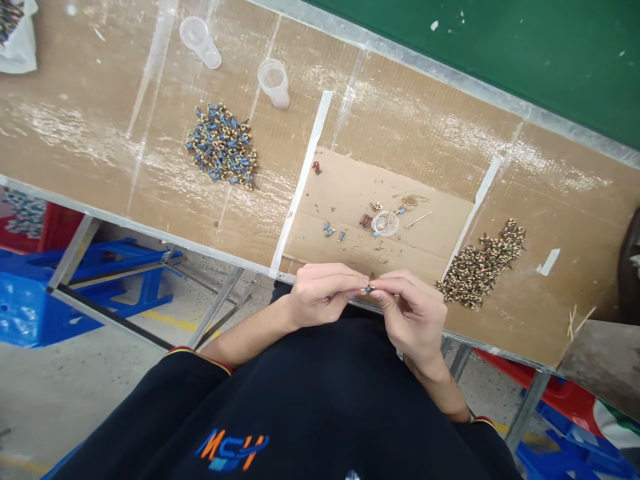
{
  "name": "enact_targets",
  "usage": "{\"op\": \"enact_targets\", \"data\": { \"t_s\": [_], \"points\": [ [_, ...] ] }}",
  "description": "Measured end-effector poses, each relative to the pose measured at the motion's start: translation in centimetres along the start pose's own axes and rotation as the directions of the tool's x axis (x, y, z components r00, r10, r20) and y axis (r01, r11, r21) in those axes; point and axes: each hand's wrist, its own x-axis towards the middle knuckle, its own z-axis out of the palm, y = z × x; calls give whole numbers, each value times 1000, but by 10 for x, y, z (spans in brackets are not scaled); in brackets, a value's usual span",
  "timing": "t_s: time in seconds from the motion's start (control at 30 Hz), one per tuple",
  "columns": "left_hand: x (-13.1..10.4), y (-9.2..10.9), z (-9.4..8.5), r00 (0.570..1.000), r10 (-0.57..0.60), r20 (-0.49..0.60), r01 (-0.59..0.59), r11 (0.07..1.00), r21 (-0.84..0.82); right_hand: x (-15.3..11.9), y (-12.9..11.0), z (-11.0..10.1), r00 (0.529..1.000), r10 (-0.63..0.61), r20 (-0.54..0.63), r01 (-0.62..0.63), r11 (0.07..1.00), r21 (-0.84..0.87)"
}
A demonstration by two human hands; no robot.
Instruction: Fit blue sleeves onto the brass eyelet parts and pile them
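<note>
We hold one small piece (369, 289) between our two hands, just over the near edge of the cardboard (350, 180). Our left hand (323, 293) pinches it from one side with thumb and fingertips, and our right hand (415, 310) pinches it from the other. Beyond our fingers sits a clear dish (385, 235), with a stick (418, 219) near its right. A blue pile (220, 147) lies off to the left, a dark pile (483, 263) to the right.
</note>
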Motion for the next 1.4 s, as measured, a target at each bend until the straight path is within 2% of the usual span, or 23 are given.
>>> {"op": "enact_targets", "data": {
  "t_s": [0.2,0.3,0.37,0.43,0.53,0.57,0.63,0.73,0.8,0.87,0.9,0.97,1.0,1.1,1.2,1.3,1.4],
  "points": [
    [0,-2,1,1000,-23,18,23,1000,11,0,6,5,1000,-3,9,3,1000,20],
    [4,-8,-8,998,-37,45,37,999,-3,3,9,7,1000,-16,0,16,1000,9],
    [5,-15,-25,999,-50,8,50,998,44,5,12,3,999,-22,-32,21,999,-26],
    [6,-24,-50,989,-92,-113,110,980,165,6,15,-4,996,-20,-90,14,997,-70],
    [9,-44,-96,911,-212,-355,341,870,357,6,21,-16,988,-25,-154,5,992,-129],
    [10,-53,-110,889,-222,-399,385,835,393,6,22,-18,988,-26,-155,4,990,-144],
    [14,-68,-132,860,-260,-440,470,739,482,6,22,-18,990,-35,-140,13,988,-154],
    [20,-78,-145,866,-238,-441,483,631,607,6,21,-11,984,-63,-168,40,990,-135],
    [19,-72,-139,869,-142,-474,458,592,663,6,25,-10,966,-82,-246,46,988,-150],
    [15,-58,-122,878,-47,-475,411,584,701,7,33,-13,939,-94,-330,27,979,-202],
    [11,-50,-111,904,-33,-426,359,601,714,9,38,-15,929,-99,-357,12,971,-237],
    [5,-36,-87,976,-39,-216,181,700,690,12,47,-20,923,-105,-369,-19,948,-318],
    [3,-31,-75,991,-71,-115,130,736,665,15,50,-22,930,-106,-353,-30,933,-359],
    [3,-26,-53,980,-184,74,94,761,642,26,55,-20,957,-118,-265,-16,891,-454],
    [11,-32,-49,947,-249,205,37,716,697,41,55,-14,973,-151,-175,45,866,-498],
    [19,-40,-54,925,-270,266,-21,664,747,58,56,-11,984,-146,-97,75,850,-522],
    [23,-45,-55,918,-279,282,-33,654,756,74,59,-11,992,-119,-39,78,831,-550]
  ]
}}
